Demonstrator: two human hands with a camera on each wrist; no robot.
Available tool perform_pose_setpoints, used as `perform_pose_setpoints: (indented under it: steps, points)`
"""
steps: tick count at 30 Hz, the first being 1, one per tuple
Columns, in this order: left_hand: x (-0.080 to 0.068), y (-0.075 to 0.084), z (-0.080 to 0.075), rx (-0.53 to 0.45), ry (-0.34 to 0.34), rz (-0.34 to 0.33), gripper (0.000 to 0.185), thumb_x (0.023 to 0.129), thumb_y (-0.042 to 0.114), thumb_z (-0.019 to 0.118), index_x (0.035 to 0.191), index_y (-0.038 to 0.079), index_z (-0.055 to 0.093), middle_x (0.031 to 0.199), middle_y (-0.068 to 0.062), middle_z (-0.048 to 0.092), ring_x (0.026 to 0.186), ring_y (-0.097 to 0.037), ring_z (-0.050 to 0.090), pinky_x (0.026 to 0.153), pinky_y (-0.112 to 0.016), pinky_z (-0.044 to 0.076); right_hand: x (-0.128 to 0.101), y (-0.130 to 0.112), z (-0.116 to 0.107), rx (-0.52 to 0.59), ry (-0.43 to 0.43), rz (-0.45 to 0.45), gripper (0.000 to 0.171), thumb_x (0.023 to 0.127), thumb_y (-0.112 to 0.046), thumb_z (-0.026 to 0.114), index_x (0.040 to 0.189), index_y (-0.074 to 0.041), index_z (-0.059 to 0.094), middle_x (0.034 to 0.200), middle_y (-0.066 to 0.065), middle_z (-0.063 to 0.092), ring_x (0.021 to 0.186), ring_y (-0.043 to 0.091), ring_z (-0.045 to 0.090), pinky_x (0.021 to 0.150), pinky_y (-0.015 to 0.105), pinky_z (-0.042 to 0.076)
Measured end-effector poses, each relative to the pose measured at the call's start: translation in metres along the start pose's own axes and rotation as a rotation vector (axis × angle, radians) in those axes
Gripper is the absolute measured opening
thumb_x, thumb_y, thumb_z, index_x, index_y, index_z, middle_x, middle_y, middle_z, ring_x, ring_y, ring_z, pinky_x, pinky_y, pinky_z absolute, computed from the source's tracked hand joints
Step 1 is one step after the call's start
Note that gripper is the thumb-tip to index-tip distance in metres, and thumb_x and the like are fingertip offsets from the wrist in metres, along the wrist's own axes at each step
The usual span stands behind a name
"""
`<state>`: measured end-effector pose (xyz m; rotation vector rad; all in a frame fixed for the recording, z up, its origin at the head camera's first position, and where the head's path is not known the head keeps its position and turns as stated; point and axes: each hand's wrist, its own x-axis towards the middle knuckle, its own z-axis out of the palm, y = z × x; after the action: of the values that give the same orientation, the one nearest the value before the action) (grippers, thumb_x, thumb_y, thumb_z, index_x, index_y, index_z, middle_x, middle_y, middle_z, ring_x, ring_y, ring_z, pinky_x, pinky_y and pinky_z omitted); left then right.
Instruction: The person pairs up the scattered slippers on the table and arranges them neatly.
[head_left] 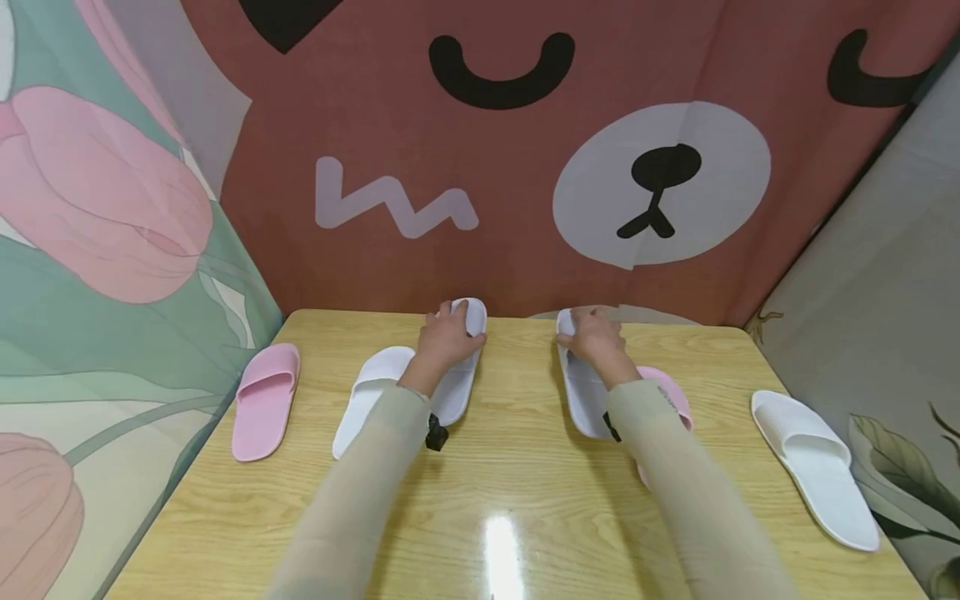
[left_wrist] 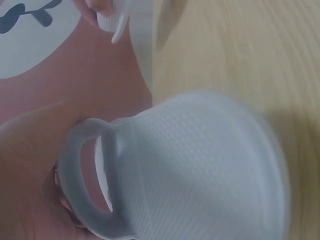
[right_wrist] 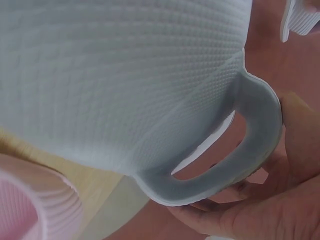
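Observation:
My left hand (head_left: 445, 340) grips a pale grey-white slipper (head_left: 455, 392) across its strap, near the back edge of the wooden table. In the left wrist view that slipper's textured sole (left_wrist: 200, 165) and the opening under its strap face the camera. My right hand (head_left: 597, 340) holds a matching slipper (head_left: 583, 396) by the strap, a short way to the right. Its dimpled sole (right_wrist: 150, 80) fills much of the right wrist view, with fingers and thumb (right_wrist: 300, 130) around the strap. Both slippers point toward the back wall.
A white slipper (head_left: 367, 396) lies just left of my left forearm, and a pink one (head_left: 262, 417) farther left. Another pink slipper (head_left: 670, 390) is partly hidden under my right sleeve. One more white slipper (head_left: 817, 475) lies at the table's right edge. A bear-print curtain (head_left: 510, 267) hangs behind.

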<state>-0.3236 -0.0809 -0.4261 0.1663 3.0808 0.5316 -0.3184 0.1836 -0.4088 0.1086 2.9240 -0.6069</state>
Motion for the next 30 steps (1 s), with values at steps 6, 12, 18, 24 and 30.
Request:
perform_pose_setpoints:
  steps: [6,12,18,24,30]
  points:
    - [0.004,0.005,0.006,0.008,0.005,-0.007,0.08,0.094,0.053,0.062,0.159,0.015,0.032,0.159,-0.018,0.03,0.136,-0.048,0.038,0.104,-0.059,0.042,0.002,-0.002,0.004,0.015,-0.024,0.001,0.075,0.099,-0.045,0.059,0.16,-0.014,0.03,0.16,0.027,0.022,0.141,0.06,0.021,0.106,0.073,0.03]
    - [0.007,0.01,0.011,0.006,0.009,-0.003,0.079,0.094,0.053,0.062,0.157,0.015,0.035,0.157,-0.018,0.033,0.133,-0.048,0.041,0.1,-0.059,0.044,0.007,-0.004,0.008,0.015,-0.034,0.006,0.074,0.099,-0.045,0.058,0.161,-0.014,0.03,0.162,0.026,0.019,0.142,0.061,0.018,0.108,0.074,0.026]
    - [0.008,0.013,0.017,0.023,0.01,-0.032,0.081,0.093,0.056,0.062,0.157,0.015,0.035,0.156,-0.016,0.034,0.131,-0.046,0.042,0.099,-0.056,0.046,0.013,-0.013,0.012,0.018,-0.01,-0.024,0.073,0.098,-0.044,0.06,0.16,-0.015,0.033,0.162,0.024,0.02,0.138,0.06,0.027,0.105,0.071,0.032]
    - [0.009,0.017,0.024,0.002,0.012,-0.035,0.082,0.092,0.055,0.063,0.158,0.014,0.034,0.156,-0.016,0.035,0.132,-0.046,0.042,0.1,-0.057,0.045,0.016,-0.018,0.012,0.034,-0.016,-0.024,0.073,0.097,-0.042,0.059,0.16,-0.014,0.032,0.161,0.024,0.021,0.138,0.06,0.026,0.105,0.073,0.03]
    - [0.011,0.021,0.025,0.003,-0.003,-0.053,0.083,0.093,0.055,0.062,0.159,0.014,0.032,0.157,-0.016,0.033,0.133,-0.045,0.04,0.102,-0.057,0.043,0.019,-0.021,0.014,0.039,-0.017,-0.02,0.073,0.097,-0.041,0.059,0.159,-0.014,0.033,0.16,0.024,0.023,0.138,0.059,0.027,0.106,0.073,0.03]
